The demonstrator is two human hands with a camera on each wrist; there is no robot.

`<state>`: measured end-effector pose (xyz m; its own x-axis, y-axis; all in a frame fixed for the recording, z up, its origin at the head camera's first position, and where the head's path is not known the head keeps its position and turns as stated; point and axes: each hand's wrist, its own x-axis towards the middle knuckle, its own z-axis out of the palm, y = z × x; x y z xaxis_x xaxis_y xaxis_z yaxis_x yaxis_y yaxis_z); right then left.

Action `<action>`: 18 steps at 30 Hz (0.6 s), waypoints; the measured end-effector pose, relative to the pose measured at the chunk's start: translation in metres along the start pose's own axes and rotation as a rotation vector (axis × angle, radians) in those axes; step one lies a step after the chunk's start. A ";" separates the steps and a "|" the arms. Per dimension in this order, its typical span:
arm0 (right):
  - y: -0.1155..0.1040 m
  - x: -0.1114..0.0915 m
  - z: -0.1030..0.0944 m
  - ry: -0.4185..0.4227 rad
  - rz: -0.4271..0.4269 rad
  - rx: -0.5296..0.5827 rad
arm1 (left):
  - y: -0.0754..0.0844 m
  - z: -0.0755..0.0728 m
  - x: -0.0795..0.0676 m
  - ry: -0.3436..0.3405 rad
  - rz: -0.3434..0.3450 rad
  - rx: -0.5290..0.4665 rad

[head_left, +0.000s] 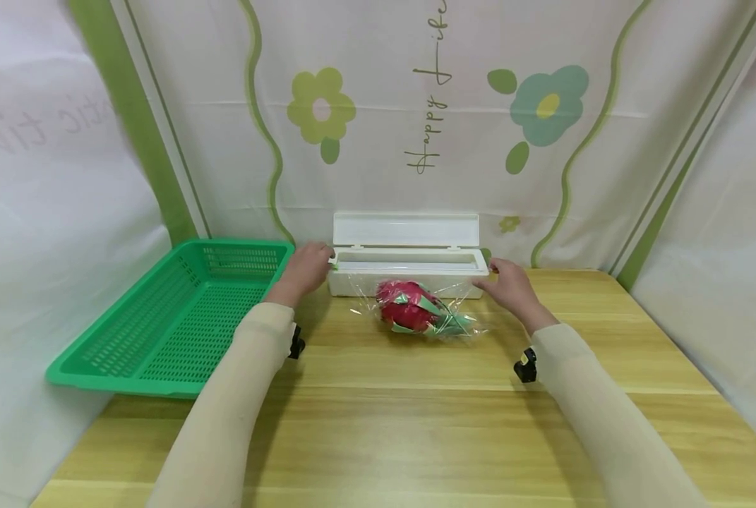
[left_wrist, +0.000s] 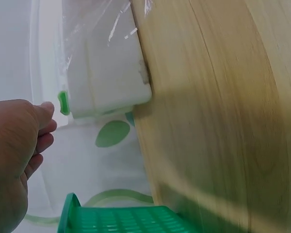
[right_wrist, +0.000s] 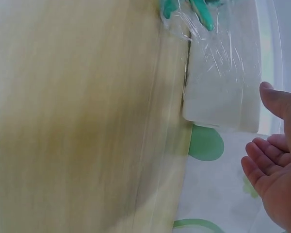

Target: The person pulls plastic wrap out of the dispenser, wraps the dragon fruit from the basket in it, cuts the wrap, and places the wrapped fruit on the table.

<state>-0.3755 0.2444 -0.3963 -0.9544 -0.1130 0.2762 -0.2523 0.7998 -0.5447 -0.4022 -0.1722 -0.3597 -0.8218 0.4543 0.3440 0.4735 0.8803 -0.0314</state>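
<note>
A white cling film dispenser (head_left: pixel 409 286) stands against the back curtain with its lid (head_left: pixel 406 229) raised and a roll inside. In front of it lies a dragon fruit (head_left: pixel 406 307), red with green scales, loosely covered in clear film (head_left: pixel 466 326). My left hand (head_left: pixel 308 268) is at the dispenser's left end, its fingers loosely bent beside the small green slider (left_wrist: pixel 63 103); nothing shows between thumb and fingers. At the right end is my right hand (head_left: pixel 511 288), with thumb extended and fingers (right_wrist: pixel 266 158) relaxed, holding nothing.
A green plastic basket (head_left: pixel 130 386) with slotted sides takes up the left part of the wooden table (head_left: pixel 409 423). A white curtain (head_left: pixel 384 141) with flower prints hangs behind and along both sides.
</note>
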 end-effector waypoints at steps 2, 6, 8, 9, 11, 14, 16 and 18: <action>-0.002 -0.002 0.001 0.027 -0.019 -0.009 | 0.003 0.001 0.001 0.016 0.009 -0.011; -0.007 -0.005 0.005 0.074 -0.088 -0.064 | 0.009 0.007 0.002 0.037 0.039 -0.036; -0.010 -0.006 0.008 0.091 -0.144 -0.108 | 0.012 0.010 0.002 0.043 0.051 -0.046; -0.012 -0.006 0.009 0.098 -0.174 -0.131 | 0.014 0.012 0.002 0.046 0.058 -0.050; -0.014 -0.005 0.012 0.114 -0.236 -0.180 | 0.017 0.014 0.003 0.044 0.064 -0.047; -0.017 -0.004 0.017 0.128 -0.316 -0.227 | 0.022 0.016 0.004 0.025 0.060 -0.058; -0.018 -0.003 0.020 0.136 -0.357 -0.254 | 0.025 0.019 0.005 0.017 0.058 -0.065; -0.018 -0.002 0.022 0.152 -0.401 -0.275 | 0.026 0.022 0.007 0.033 0.069 -0.070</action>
<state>-0.3722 0.2171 -0.4049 -0.7522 -0.3718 0.5441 -0.5231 0.8390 -0.1498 -0.4023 -0.1431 -0.3790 -0.7764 0.5075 0.3737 0.5503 0.8349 0.0094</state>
